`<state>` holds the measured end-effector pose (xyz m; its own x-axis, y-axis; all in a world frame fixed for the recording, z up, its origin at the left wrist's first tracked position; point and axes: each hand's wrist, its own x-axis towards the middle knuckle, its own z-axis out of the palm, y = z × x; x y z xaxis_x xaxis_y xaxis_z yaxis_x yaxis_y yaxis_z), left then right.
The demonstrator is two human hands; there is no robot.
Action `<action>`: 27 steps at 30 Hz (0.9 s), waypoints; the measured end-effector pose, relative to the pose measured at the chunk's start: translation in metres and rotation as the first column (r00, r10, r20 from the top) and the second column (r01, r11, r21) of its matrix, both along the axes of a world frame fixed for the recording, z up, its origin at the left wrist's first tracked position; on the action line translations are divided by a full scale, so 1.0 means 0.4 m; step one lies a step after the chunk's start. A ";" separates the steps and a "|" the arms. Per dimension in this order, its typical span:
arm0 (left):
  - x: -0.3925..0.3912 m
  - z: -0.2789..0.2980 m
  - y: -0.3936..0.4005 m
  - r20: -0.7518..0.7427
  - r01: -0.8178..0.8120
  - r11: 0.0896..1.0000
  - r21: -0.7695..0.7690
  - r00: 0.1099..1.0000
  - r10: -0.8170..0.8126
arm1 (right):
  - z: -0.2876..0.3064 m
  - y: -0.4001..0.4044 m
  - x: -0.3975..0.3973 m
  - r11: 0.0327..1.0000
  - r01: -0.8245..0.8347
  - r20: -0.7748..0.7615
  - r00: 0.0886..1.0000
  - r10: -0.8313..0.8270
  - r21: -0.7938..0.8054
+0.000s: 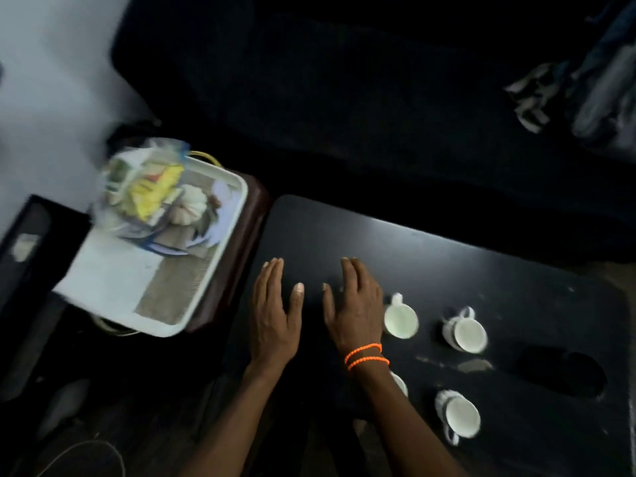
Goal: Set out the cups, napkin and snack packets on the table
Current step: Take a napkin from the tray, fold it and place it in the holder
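Observation:
Several white cups stand on the black table (447, 263): one (400, 318) just right of my right hand, one (465, 332) further right, one (459, 414) nearer me, and one (399, 383) partly hidden behind my right forearm. My left hand (273, 315) and my right hand (354, 308) hover flat over the table's left part, fingers apart, holding nothing. A clear bag of snack packets (148, 187), with yellow ones showing, lies on a white tray (206, 270) to the left. A white napkin (106, 273) lies on the tray's near part.
The tray rests on a dark brown stool (237, 256) beside the table's left end. A dark sofa (344, 98) runs behind the table, with crumpled cloth (585, 91) at its right. A black box (24, 270) sits at far left. A cable (86, 452) lies on the floor.

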<state>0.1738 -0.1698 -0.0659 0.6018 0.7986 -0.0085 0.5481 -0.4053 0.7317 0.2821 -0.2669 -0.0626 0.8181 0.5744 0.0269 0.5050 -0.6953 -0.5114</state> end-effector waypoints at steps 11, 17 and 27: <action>-0.263 0.043 0.390 -0.018 -0.462 0.884 0.076 0.885 0.465 | 0.043 0.503 -0.209 0.883 -0.459 -0.180 0.865 0.469 0.094; -0.333 0.019 0.507 -0.108 -0.610 0.780 -0.140 0.792 0.600 | -0.004 0.691 -0.309 0.801 -0.598 -0.414 0.726 0.549 0.013; -0.348 0.033 0.544 -0.156 -0.774 0.594 -0.221 0.629 0.761 | -0.058 0.839 -0.429 0.931 -0.359 -0.610 0.755 0.243 -0.073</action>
